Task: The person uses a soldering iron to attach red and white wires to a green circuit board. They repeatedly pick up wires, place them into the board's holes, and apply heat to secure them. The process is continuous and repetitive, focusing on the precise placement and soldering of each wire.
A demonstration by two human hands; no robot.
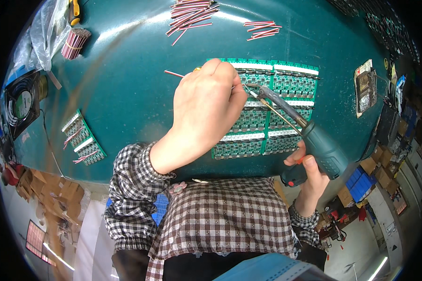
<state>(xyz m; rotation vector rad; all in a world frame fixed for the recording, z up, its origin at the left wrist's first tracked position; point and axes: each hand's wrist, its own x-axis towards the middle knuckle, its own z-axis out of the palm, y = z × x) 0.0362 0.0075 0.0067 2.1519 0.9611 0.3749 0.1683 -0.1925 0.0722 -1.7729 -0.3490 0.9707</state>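
A panel of green circuit boards (294,85), with white strips and rows of small parts, lies flat on the table before me. My left hand (205,103) is closed over the panel's upper left part, its fingertips pinching a thin red-and-white wire (173,73) whose one end pokes out to the left. In my right hand (312,175) is a dark green soldering gun (324,149), gripped by its handle. The gun's metal tip and thin feed tube reach the boards right beside my left fingertips. The exact contact spot is too small to tell.
Loose wires lie in a large pile (190,16) and a small pile (262,31) at the back. Far left are a bundle of wires (76,43), a plastic bag (42,37) and a black fan (22,104). A wired board piece (84,138) lies nearer; a worn tray (365,89) sits right.
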